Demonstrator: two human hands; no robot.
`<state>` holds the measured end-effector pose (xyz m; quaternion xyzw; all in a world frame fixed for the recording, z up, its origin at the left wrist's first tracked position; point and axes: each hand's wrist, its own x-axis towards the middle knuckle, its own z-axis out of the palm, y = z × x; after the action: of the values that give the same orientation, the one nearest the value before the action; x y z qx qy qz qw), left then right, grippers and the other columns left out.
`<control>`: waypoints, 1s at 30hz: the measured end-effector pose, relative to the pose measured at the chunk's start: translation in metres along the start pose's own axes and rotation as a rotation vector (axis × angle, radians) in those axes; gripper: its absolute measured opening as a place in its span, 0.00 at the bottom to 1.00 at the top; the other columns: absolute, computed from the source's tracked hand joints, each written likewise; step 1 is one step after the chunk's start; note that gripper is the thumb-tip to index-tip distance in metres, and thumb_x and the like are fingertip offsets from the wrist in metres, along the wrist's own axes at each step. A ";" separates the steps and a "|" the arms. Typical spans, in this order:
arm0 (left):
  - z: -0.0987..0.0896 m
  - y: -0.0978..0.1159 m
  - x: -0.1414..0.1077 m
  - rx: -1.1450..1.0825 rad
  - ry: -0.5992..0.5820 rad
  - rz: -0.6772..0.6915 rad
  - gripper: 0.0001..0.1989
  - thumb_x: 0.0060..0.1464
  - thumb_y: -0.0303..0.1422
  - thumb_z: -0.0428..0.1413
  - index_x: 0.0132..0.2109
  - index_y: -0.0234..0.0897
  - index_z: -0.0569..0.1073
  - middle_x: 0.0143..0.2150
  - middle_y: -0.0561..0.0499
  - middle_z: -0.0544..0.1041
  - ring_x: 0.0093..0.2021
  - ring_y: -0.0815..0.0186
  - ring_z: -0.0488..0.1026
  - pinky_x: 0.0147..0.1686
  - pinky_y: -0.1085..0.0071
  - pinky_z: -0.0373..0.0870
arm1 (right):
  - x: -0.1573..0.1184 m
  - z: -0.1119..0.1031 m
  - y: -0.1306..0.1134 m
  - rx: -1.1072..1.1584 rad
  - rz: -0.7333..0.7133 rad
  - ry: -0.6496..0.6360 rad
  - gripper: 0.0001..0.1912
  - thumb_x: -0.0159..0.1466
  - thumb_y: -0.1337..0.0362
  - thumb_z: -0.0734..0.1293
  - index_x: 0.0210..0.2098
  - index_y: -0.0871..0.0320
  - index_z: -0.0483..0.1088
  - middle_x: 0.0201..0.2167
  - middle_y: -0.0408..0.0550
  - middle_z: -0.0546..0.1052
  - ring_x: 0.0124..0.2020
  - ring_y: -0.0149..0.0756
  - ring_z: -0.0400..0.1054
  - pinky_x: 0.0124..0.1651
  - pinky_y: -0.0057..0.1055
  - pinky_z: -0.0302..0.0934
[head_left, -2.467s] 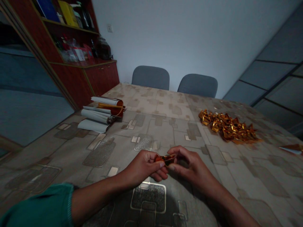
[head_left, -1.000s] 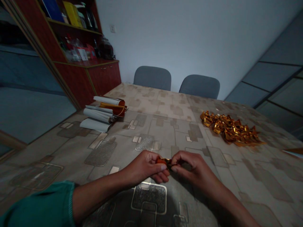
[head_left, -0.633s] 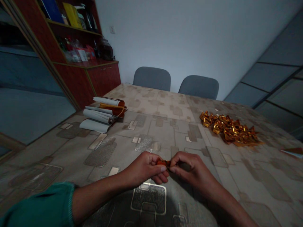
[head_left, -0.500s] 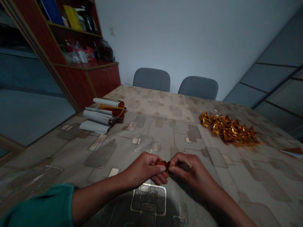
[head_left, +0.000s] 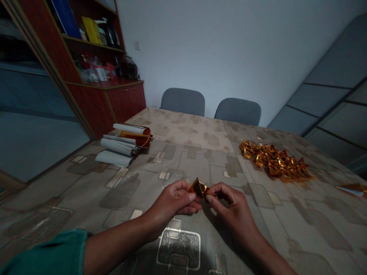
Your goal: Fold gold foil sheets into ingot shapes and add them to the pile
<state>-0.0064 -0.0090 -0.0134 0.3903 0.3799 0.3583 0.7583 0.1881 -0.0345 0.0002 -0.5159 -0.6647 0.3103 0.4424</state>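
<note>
A small folded piece of shiny gold foil paper (head_left: 200,188) is held between both hands above the near part of the table, one pointed corner standing up. My left hand (head_left: 178,198) pinches its left side with thumb and fingers. On the right side, my right hand (head_left: 226,198) grips it between thumb and forefinger. A cluster of several folded gold foil pieces (head_left: 275,160) lies on the table to the right. Folded gold and white paper sheets (head_left: 122,147) rest in a stack at the left.
The patterned tablecloth (head_left: 183,152) covers the table. Two grey chairs (head_left: 182,101) stand at its far side. Another gold and white paper piece (head_left: 354,189) lies at the right edge. A red cabinet (head_left: 126,99) with bottles and bags stands at the back left.
More of the gold piece now shows between my hands, with a pointed corner raised. My fingers have shifted slightly around it. The whole view has tilted up a little.
</note>
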 end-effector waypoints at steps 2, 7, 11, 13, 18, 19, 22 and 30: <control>0.001 0.000 -0.002 -0.054 0.027 -0.012 0.21 0.45 0.41 0.72 0.37 0.32 0.74 0.34 0.48 0.82 0.33 0.68 0.80 0.36 0.75 0.74 | -0.001 0.003 -0.003 -0.030 -0.017 0.040 0.06 0.63 0.64 0.67 0.29 0.56 0.73 0.26 0.45 0.77 0.27 0.36 0.68 0.32 0.32 0.61; 0.004 -0.003 -0.002 -0.143 0.030 -0.006 0.20 0.43 0.40 0.74 0.36 0.32 0.76 0.31 0.50 0.80 0.32 0.70 0.77 0.35 0.76 0.73 | -0.004 0.011 -0.008 -0.062 -0.054 0.094 0.06 0.62 0.65 0.67 0.28 0.55 0.72 0.24 0.44 0.76 0.25 0.34 0.68 0.29 0.30 0.61; 0.004 -0.004 0.000 -0.168 0.031 -0.001 0.19 0.42 0.40 0.74 0.36 0.32 0.78 0.31 0.52 0.78 0.31 0.71 0.75 0.34 0.77 0.70 | -0.005 0.014 -0.008 -0.064 -0.061 0.093 0.07 0.63 0.65 0.67 0.28 0.55 0.70 0.24 0.44 0.76 0.25 0.34 0.69 0.28 0.30 0.62; 0.003 -0.005 0.000 -0.175 0.040 0.003 0.20 0.41 0.40 0.74 0.36 0.32 0.78 0.30 0.52 0.78 0.30 0.72 0.74 0.33 0.77 0.69 | -0.006 0.015 -0.008 -0.071 -0.065 0.087 0.07 0.63 0.64 0.67 0.28 0.55 0.70 0.24 0.45 0.77 0.25 0.35 0.70 0.28 0.30 0.62; 0.004 -0.005 0.000 -0.153 0.036 -0.002 0.20 0.41 0.42 0.74 0.36 0.32 0.78 0.28 0.54 0.76 0.27 0.73 0.70 0.31 0.76 0.65 | -0.007 0.016 -0.007 -0.094 -0.101 0.093 0.06 0.63 0.65 0.68 0.28 0.54 0.70 0.24 0.44 0.76 0.25 0.34 0.69 0.28 0.31 0.62; 0.004 -0.005 0.000 -0.143 0.030 -0.003 0.20 0.42 0.42 0.73 0.35 0.32 0.78 0.27 0.54 0.76 0.28 0.73 0.70 0.31 0.76 0.65 | -0.007 0.016 -0.007 -0.096 -0.110 0.091 0.06 0.63 0.66 0.68 0.28 0.54 0.70 0.24 0.44 0.76 0.25 0.35 0.70 0.28 0.31 0.62; 0.005 -0.003 -0.001 -0.108 -0.001 0.007 0.20 0.44 0.44 0.72 0.34 0.32 0.78 0.26 0.53 0.75 0.27 0.72 0.69 0.30 0.75 0.63 | -0.007 0.018 -0.007 -0.096 -0.133 0.077 0.06 0.63 0.66 0.69 0.29 0.54 0.71 0.25 0.44 0.77 0.26 0.35 0.70 0.29 0.31 0.62; 0.002 -0.004 0.000 -0.145 -0.084 0.006 0.18 0.48 0.43 0.71 0.35 0.32 0.77 0.27 0.53 0.74 0.28 0.72 0.68 0.31 0.74 0.61 | -0.011 0.010 -0.014 0.012 -0.144 0.013 0.05 0.66 0.61 0.68 0.34 0.54 0.73 0.28 0.45 0.77 0.30 0.37 0.70 0.33 0.33 0.62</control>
<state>-0.0038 -0.0117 -0.0158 0.3503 0.3198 0.3702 0.7987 0.1741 -0.0481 0.0049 -0.4663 -0.6953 0.2783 0.4709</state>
